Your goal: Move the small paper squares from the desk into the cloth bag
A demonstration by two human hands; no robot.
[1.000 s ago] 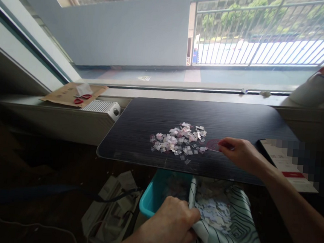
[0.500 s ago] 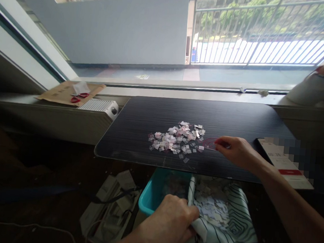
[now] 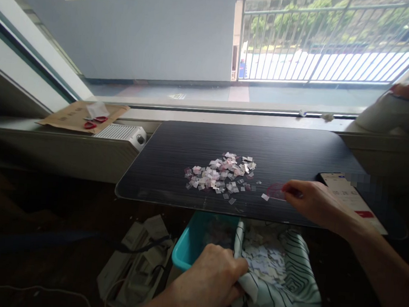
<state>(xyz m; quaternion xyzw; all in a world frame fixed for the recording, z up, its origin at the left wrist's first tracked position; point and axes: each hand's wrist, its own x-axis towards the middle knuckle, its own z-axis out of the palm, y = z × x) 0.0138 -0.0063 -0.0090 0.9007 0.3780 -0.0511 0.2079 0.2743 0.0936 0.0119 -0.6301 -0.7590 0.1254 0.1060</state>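
Note:
My left hand [image 3: 211,278] is closed on the near left edge of a striped cloth bag [image 3: 301,272], whose mouth gapes below the table edge. Many small white pieces [image 3: 265,257] lie in the bag. My right hand [image 3: 308,198] pinches a thin see-through sheet with pinkish-red lines [image 3: 275,191] just over the tabletop; its exact kind I cannot tell. A single small white square [image 3: 265,197] lies at the sheet's left end. Left of it spreads a loose pile of small white and pinkish squares [image 3: 212,173] on the dark table [image 3: 191,135].
A phone [image 3: 356,202] lies at the table's right. Beside the bag stands a turquoise bin [image 3: 181,254], with an open box of odds and ends [image 3: 137,272] to its left. Red-handled scissors [image 3: 94,122] rest on a brown envelope [image 3: 69,118] near a radiator [image 3: 122,134].
My right hand has moved right and slightly toward me with the see-through sheet, away from the pile. One small square now lies apart from the pile. My left hand keeps its grip.

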